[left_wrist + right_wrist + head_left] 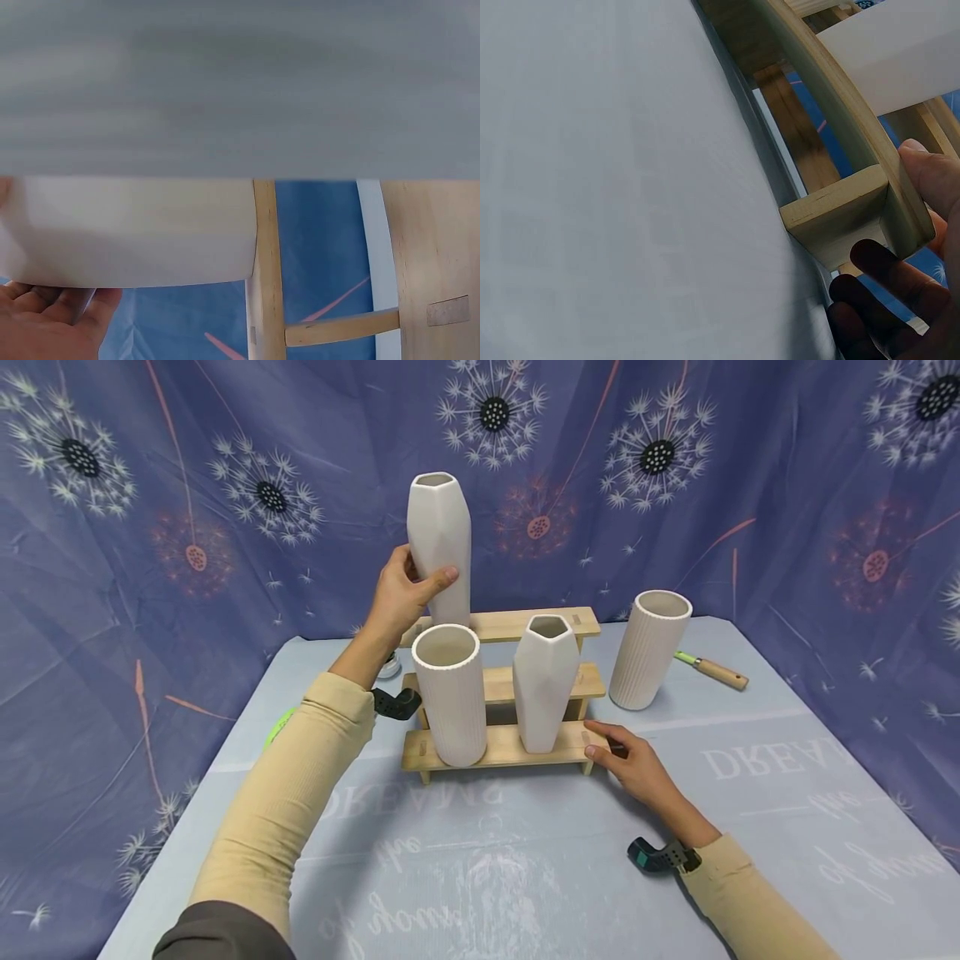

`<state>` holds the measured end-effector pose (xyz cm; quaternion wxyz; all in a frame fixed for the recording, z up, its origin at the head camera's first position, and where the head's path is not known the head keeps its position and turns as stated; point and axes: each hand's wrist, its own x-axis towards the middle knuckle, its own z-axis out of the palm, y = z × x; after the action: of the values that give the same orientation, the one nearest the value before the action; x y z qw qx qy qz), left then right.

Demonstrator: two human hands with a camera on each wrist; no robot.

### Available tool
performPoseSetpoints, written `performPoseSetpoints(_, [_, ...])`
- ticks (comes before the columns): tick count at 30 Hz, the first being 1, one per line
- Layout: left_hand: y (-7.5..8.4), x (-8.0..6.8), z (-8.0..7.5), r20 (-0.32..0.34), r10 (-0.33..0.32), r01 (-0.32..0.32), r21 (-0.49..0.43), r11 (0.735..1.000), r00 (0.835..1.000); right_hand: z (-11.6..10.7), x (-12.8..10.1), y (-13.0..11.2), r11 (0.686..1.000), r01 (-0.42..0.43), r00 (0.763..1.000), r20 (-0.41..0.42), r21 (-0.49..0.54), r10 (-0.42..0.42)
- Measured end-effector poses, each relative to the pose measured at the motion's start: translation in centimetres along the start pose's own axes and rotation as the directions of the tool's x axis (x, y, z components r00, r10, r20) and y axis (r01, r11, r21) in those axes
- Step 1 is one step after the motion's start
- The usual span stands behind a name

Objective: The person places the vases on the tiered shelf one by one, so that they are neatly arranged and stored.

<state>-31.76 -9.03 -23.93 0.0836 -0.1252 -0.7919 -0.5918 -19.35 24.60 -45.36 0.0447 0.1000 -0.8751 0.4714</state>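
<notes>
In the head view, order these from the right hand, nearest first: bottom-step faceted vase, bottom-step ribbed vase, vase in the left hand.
1. Faceted vase: right side of the bottom step.
2. Ribbed vase: left side of that step.
3. Held vase: highest, in the left hand.

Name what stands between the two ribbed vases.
One angular vase, on the lowest shelf, as the head view shows.

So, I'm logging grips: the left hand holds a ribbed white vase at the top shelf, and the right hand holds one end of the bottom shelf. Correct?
Not ribbed: the head view shows the left hand holding a faceted white vase at the top shelf. The rest stands.
</notes>
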Motion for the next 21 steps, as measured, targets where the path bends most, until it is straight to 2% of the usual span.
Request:
performPoseSetpoints(2, [0.0,-0.1,0.0,0.001,-0.002,0.002,-0.002,1.000,1.000,0.0,-0.1,-0.1,1.000,0.002,1.000,-0.001,0.007,-0.002])
performPoseSetpoints(6, [0.1,-0.4,-0.3,0.003,0.000,0.000,-0.004,1.000,1.000,-0.3,-0.6,-2.0,1.000,-0.001,1.000,-0.005,-0.008,0.001])
performPoseSetpoints(9, [0.2,-0.8,-0.6,0.001,0.004,-0.004,0.006,1.000,1.000,-0.2,-0.6,-2.2,1.000,-0.012,1.000,-0.003,-0.018,0.012])
performPoseSetpoints(13, [0.1,-1.5,-1.1,-0.007,0.008,-0.008,-0.001,1.000,1.000,0.1,-0.2,-0.4,1.000,-0.011,1.000,-0.003,-0.005,0.011])
performPoseSetpoints(21, [-0.6,-3.0,-2.4,-0.032,0.018,-0.020,-0.064,0.998,0.999,0.2,-0.2,-0.1,1.000,-0.001,1.000,-0.010,-0.001,0.001])
